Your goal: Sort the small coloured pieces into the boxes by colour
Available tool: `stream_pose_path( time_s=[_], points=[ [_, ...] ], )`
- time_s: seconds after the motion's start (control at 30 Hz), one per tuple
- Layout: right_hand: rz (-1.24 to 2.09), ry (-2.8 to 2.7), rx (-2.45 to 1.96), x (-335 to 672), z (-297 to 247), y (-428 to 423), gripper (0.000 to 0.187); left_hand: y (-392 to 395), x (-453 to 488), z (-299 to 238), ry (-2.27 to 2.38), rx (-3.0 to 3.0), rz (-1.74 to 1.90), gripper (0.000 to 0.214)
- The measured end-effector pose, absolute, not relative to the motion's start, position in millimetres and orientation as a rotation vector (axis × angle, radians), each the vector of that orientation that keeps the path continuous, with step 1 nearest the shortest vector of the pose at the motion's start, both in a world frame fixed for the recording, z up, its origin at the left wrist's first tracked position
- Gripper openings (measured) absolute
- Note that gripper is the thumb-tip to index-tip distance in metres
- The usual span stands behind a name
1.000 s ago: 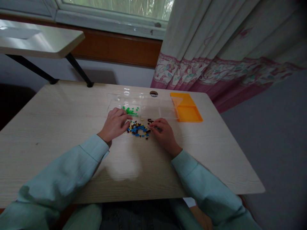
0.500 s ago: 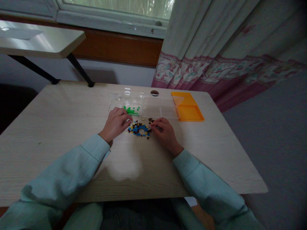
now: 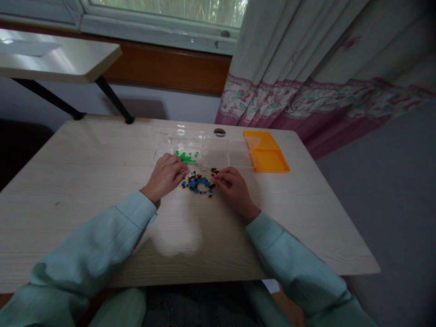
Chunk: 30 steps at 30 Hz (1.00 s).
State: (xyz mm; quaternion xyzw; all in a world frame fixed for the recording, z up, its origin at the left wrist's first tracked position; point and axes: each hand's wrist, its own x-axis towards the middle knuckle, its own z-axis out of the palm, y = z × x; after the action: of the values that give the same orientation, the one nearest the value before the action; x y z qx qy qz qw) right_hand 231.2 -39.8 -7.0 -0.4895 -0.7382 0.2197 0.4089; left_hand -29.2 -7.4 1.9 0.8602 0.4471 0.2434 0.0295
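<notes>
A loose pile of small building bricks [image 3: 198,182], blue, dark brown and yellow, lies on the table between my hands. My left hand [image 3: 165,175] is at the pile's left edge, fingers curled and tips pressed together; whatever they pinch is too small to make out. At the right edge, my right hand [image 3: 234,188] has thumb and forefinger closed in a pinch, and I cannot tell what is in it. Green bricks [image 3: 186,157] sit inside a compartment of the clear plastic box [image 3: 216,154], just beyond my left fingertips.
An orange tray [image 3: 270,159] stands to the right of the clear box, partly overlapped by it. A raised shelf [image 3: 61,63] on black legs is at the back left. The curtain [image 3: 272,91] hangs behind the table's [image 3: 289,213] far right edge.
</notes>
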Motion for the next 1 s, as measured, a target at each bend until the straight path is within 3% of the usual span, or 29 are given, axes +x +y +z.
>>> stream_pose_path(
  time_s=[0.5, 1.0],
  points=[
    [0.538, -1.876, -1.233, 231.5, -9.7, -38.6, 0.009, 14.7, -29.9, -2.5, 1.58, 2.48, 1.106, 0.019],
    [0.563, -1.857, -1.234, 230.6, -7.8, -38.5, 0.009, 18.0, -34.3, -9.1, 1.629, 2.372, 1.207, 0.017]
  ],
)
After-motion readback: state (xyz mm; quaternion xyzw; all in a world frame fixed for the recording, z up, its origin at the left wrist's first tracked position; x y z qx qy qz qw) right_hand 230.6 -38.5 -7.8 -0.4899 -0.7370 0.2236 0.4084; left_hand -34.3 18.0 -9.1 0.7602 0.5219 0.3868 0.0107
